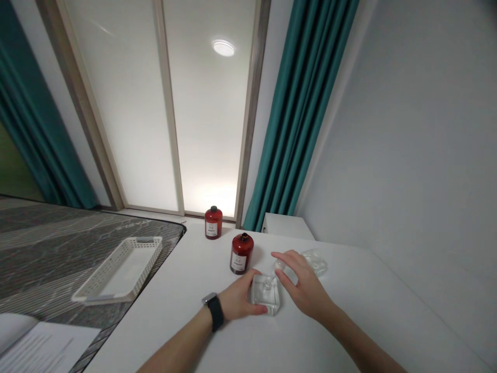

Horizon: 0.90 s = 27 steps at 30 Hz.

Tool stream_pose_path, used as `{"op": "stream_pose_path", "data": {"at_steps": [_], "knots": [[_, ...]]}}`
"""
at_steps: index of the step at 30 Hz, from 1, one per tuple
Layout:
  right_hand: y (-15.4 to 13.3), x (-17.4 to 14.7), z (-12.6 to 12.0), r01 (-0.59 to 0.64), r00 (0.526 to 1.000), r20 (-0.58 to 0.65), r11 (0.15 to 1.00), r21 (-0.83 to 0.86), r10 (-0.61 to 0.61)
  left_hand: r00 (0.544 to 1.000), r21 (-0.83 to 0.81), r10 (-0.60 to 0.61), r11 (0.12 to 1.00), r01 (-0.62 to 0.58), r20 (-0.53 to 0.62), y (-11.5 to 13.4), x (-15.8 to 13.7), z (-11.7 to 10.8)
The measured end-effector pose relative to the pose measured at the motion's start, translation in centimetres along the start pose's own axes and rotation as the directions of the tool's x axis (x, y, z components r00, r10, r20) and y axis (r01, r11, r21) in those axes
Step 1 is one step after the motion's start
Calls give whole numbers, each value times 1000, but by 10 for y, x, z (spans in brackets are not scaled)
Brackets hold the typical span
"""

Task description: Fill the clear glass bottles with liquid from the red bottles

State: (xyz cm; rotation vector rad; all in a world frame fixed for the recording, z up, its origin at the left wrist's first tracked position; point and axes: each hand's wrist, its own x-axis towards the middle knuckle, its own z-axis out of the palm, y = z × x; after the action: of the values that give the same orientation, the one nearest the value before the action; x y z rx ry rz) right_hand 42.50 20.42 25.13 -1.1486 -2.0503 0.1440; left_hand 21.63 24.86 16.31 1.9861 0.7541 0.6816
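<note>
A square clear glass bottle (267, 296) stands on the white table, and my left hand (237, 299) is wrapped around its left side. My right hand (305, 290) is just above and to the right of the bottle, pinching a small round clear stopper (278, 265) between thumb and fingers. The stopper is apart from the bottle's neck. Behind my left hand stands a dark red bottle (241, 254) with a white label. Another red bottle (214, 220) with a dark cap is farther back. Beyond my right hand lies a clear, glass-like object (317, 263), partly hidden.
A white perforated basket (134, 291) sits on the grey patterned surface (46, 243) to the left. An open book (58, 344) lies at the lower left. Past the far table edge are a white cabinet (289, 226) and a teal curtain (287, 129); a wall rises on the right.
</note>
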Motion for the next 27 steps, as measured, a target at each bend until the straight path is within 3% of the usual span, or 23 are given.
{"op": "stream_pose_path", "data": {"at_steps": [27], "knots": [[10, -24, 8, -73, 977, -200, 997, 35, 79, 1000, -9, -16, 1000, 16, 15, 2, 0, -1]]}}
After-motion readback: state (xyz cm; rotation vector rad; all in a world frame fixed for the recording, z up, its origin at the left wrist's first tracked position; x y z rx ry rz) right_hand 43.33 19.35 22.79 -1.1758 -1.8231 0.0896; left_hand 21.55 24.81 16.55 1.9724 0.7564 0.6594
